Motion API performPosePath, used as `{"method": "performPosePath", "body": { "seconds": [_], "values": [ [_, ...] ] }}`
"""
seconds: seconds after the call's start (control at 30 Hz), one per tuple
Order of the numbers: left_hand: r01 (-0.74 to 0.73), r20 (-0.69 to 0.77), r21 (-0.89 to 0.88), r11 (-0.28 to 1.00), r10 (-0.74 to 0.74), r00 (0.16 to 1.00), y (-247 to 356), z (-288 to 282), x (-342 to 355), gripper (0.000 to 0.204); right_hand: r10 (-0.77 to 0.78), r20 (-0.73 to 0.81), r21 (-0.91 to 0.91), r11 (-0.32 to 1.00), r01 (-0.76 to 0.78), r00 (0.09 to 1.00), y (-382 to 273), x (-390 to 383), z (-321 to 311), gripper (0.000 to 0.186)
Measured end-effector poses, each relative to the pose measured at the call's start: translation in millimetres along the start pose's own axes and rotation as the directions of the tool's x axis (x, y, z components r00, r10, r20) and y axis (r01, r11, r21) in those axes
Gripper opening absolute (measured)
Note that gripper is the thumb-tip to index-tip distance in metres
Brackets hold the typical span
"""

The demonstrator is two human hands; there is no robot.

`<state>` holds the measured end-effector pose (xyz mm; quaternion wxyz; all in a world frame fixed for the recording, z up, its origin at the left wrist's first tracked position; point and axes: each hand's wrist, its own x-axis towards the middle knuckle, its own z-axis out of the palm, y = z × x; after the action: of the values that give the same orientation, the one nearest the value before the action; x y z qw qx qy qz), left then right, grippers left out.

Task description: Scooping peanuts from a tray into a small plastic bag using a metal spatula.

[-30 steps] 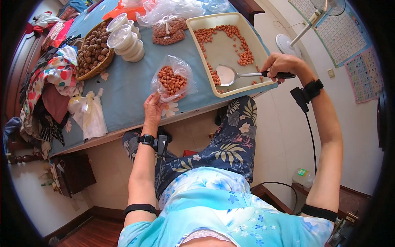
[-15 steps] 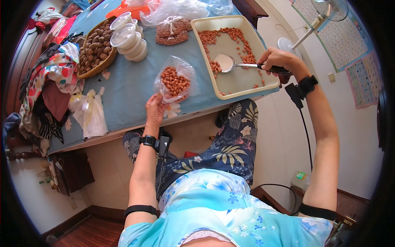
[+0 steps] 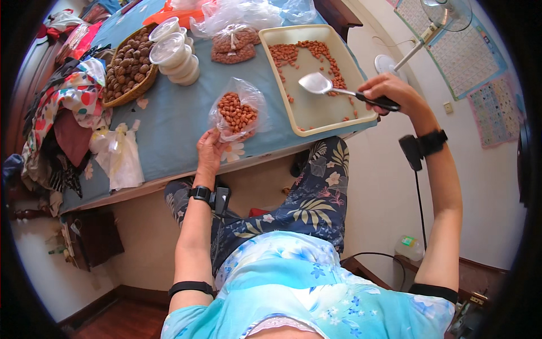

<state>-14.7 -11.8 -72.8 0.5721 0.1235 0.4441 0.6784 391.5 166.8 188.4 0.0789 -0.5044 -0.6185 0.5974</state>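
Observation:
My right hand (image 3: 389, 93) grips the black handle of a metal spatula (image 3: 318, 83), whose shiny blade is over the shallow cream tray (image 3: 298, 131). No peanuts show on the blade. Reddish-brown peanuts (image 3: 336, 73) lie in the tray, mostly along its far and right sides, with a few scattered nearer. To the left, a clear plastic bag (image 3: 257, 101) stands open on the table with a heap of peanuts (image 3: 237, 114) in it. My left hand (image 3: 210, 148) pinches the bag's near left rim between thumb and fingers.
A tied bag of peanuts (image 3: 232, 45) sits beyond the open one. Stacked lidded tubs (image 3: 179, 59) and a basket of walnuts (image 3: 130, 68) stand left. White plastic bags (image 3: 117, 155) and piled clothes (image 3: 70, 107) lie at the left edge. A fan (image 3: 415, 53) stands right.
The spatula has lifted from the tray's surface and its blade has tilted. Fewer peanuts show at the tray's left side. My left hand keeps its hold on the bag.

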Motion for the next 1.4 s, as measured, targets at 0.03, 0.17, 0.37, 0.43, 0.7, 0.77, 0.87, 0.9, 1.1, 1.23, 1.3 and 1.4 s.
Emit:
{"method": "performPosePath", "body": {
  "seconds": [0.03,0.17,0.37,0.43,0.7,0.77,0.87,0.9,1.1,1.23,1.3,1.4],
  "values": [
    [-0.002,0.002,0.0,1.0,0.002,1.0,-1,-1,1,0.015,0.042,0.016,0.011,0.999,-0.042,0.999,4,-14,-5,0.034],
    [-0.015,-0.01,0.006,1.0,0.015,1.0,2,-1,-2,0.014,0.138,-0.04,0.06,0.989,-0.135,0.99,15,-53,-13,0.032],
    [-0.039,0.019,0.004,0.999,0.039,0.999,-1,-3,3,0.013,0.164,-0.059,0.054,0.985,-0.161,0.985,28,-56,-23,0.026],
    [-0.046,0.029,0.009,0.999,0.046,0.999,-2,-5,4,0.014,0.153,-0.094,0.045,0.988,-0.149,0.984,31,-45,-23,0.026],
    [-0.048,-0.014,0.005,0.999,0.048,0.999,0,-1,0,0.009,-0.015,-0.201,0.121,0.992,0.04,0.979,53,44,5,0.024],
    [-0.051,-0.011,-0.02,0.999,0.05,0.999,-1,-2,-1,0.009,-0.065,-0.205,0.157,0.983,0.098,0.977,62,57,15,0.023],
    [-0.033,0.027,0.004,0.999,0.033,0.999,-1,-3,-1,0.013,-0.077,-0.162,0.21,0.971,0.111,0.984,78,58,27,0.017],
    [-0.032,0.022,0.0,0.999,0.032,0.999,-1,-3,-1,0.013,-0.074,-0.158,0.207,0.972,0.107,0.985,83,58,29,0.017],
    [-0.028,-0.004,0.017,0.999,0.028,1.0,5,3,-8,0.012,-0.089,-0.356,-0.1,0.993,0.057,0.93,82,51,49,0.018],
    [-0.048,0.028,-0.02,0.999,0.048,0.998,3,6,-6,0.012,-0.115,-0.374,-0.189,0.981,0.046,0.92,93,56,44,0.019],
    [-0.048,0.016,-0.04,0.998,0.048,0.999,2,7,-6,0.011,-0.029,-0.302,-0.074,0.997,0.006,0.953,93,57,41,0.021],
    [-0.056,0.015,-0.044,0.997,0.056,0.998,2,5,-5,0.01,-0.041,-0.426,-0.142,0.99,-0.022,0.904,82,49,49,0.021]
  ]
}}
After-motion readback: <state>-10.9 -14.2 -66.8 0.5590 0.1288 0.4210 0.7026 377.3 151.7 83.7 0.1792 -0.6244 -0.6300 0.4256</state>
